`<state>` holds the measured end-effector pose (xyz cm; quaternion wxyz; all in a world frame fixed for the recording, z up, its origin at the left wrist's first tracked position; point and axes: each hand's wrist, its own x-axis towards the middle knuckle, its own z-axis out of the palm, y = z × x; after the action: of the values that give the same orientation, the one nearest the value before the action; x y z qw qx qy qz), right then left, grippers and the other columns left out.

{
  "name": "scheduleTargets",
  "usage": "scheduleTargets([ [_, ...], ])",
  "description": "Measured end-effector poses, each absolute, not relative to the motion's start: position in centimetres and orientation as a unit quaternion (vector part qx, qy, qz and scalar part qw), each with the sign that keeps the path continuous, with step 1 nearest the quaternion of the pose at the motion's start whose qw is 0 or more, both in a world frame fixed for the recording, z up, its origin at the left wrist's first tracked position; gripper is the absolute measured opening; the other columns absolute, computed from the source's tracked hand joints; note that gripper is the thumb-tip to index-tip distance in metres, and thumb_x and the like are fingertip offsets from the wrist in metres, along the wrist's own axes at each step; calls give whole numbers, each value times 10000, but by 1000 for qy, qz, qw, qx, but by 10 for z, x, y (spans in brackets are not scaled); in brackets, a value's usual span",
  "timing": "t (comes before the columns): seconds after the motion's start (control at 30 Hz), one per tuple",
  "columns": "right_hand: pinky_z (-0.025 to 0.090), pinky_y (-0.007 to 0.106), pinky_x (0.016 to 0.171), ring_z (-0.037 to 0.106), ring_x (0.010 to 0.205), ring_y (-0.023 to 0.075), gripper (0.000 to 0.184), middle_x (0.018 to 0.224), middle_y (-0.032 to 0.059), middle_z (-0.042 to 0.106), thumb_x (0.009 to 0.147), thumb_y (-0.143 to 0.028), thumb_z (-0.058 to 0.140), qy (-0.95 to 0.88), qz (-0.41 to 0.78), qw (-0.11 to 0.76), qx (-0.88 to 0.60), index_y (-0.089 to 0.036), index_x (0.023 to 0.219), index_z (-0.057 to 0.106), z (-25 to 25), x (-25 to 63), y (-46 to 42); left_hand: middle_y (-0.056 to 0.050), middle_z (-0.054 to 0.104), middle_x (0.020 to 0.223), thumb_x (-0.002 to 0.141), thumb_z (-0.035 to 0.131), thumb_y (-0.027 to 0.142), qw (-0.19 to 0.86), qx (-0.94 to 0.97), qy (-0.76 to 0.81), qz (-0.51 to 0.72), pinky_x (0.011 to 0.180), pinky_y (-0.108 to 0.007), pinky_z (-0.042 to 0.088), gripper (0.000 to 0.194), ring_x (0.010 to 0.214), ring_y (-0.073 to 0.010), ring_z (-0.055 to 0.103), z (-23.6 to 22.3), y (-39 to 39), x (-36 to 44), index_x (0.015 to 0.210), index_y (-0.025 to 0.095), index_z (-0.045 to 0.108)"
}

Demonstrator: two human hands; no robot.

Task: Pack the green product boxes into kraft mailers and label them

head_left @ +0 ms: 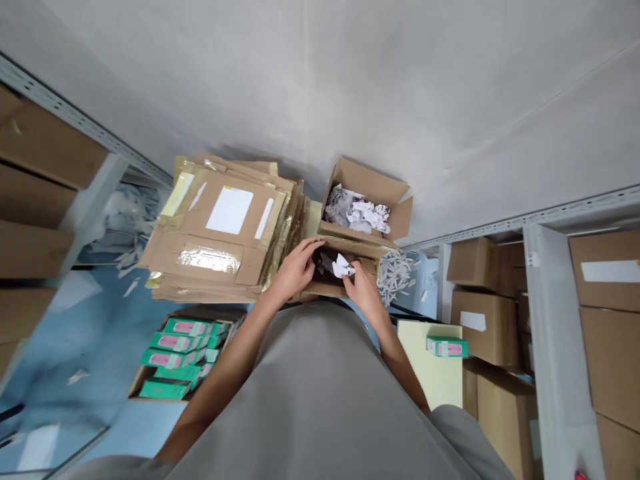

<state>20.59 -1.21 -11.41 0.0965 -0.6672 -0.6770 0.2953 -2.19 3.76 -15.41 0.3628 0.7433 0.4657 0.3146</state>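
In the middle of the head view, an open cardboard box (325, 289) stands close against my body. My right hand (362, 289) reaches over its right part, thumb and fingers closed on a crumpled piece of white paper (342, 266). At the box's left end, my left hand (298, 268) rests on the rim with its fingers stretched along the edge and nothing visible in them. Darker crumpled material shows inside, between the hands. Just behind is a second open box (367, 175), partly filled with crumpled white paper (369, 216) and clear plastic.
A tall stack of flattened cardboard (220, 220) stands left. Below it, a carton holds several green-and-pink boxes (173, 343). Paper strips (395, 275) lie right of the box. One green box (447, 347) sits on a pale surface (435, 377). Shelves with cartons (485, 327) flank both sides.
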Motion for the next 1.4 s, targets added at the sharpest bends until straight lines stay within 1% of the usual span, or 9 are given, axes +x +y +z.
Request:
scheduleTargets([
  [0.23,605,514,1109,656,1368,374,546,1489,218,633,1022,-183,617,-656,138,35,-741,-182,1567,586,-104,230,-38,-146,592,1651,937,462,35,358,745,463,320,1340,-479,474,671,1541,-290,594,-158,35,-23,1576,165,618],
  [0.37,452,559,1305,358,1680,361,580,1712,222,471,981,-71,543,-680,65,27,-730,-175,1548,617,-115,245,-60,-131,587,1665,919,482,36,371,740,458,323,1345,-484,473,712,1554,-293,584,-157,32,-26,1601,199,606],
  [0.47,388,599,1341,198,1744,373,479,1810,211,341,1030,-158,567,-631,40,68,-772,-176,1500,657,-127,254,-78,-119,564,1700,913,487,45,386,732,457,327,1364,-499,449,744,1572,-295,570,-156,29,-27,1630,217,587],
  [0.53,402,583,1336,291,1713,364,417,1777,209,407,1061,-261,575,-587,51,129,-798,-182,1453,694,-137,259,-84,-103,541,1732,915,494,60,398,727,455,326,1374,-507,435,756,1591,-295,556,-157,28,-28,1647,231,573],
  [0.63,473,506,1297,581,1526,311,405,1559,191,668,1039,-330,583,-536,136,247,-796,-190,1378,753,-152,267,-85,-84,526,1757,909,506,72,408,724,451,326,1379,-502,427,766,1613,-290,538,-159,27,-31,1655,235,567],
  [0.73,555,436,1216,711,1376,283,460,1452,168,770,992,-348,602,-479,216,337,-781,-173,1379,778,-163,271,-86,-78,544,1748,896,515,73,404,731,443,328,1389,-496,411,789,1631,-284,518,-157,26,-32,1669,225,553],
  [1.03,586,439,1199,717,1407,287,579,1545,158,730,989,-395,577,-337,220,413,-817,-145,1483,745,-142,305,-170,-73,539,1754,936,533,86,394,798,364,276,1380,-540,422,852,1643,-320,501,-128,-6,26,1763,263,429],
  [1.23,549,493,1248,733,1390,328,598,1488,182,763,976,-503,640,-229,137,481,-835,-138,1432,768,-160,356,-298,-81,533,1760,899,533,47,417,850,251,201,1427,-546,339,881,1665,-299,470,-146,-55,147,1755,226,431],
  [1.4,532,536,1259,726,1399,359,599,1485,171,767,972,-525,666,-95,85,464,-877,-162,1441,751,-201,384,-426,-96,554,1740,892,506,36,444,879,132,110,1424,-492,354,841,1640,-264,508,-187,-131,267,1719,190,478],
])
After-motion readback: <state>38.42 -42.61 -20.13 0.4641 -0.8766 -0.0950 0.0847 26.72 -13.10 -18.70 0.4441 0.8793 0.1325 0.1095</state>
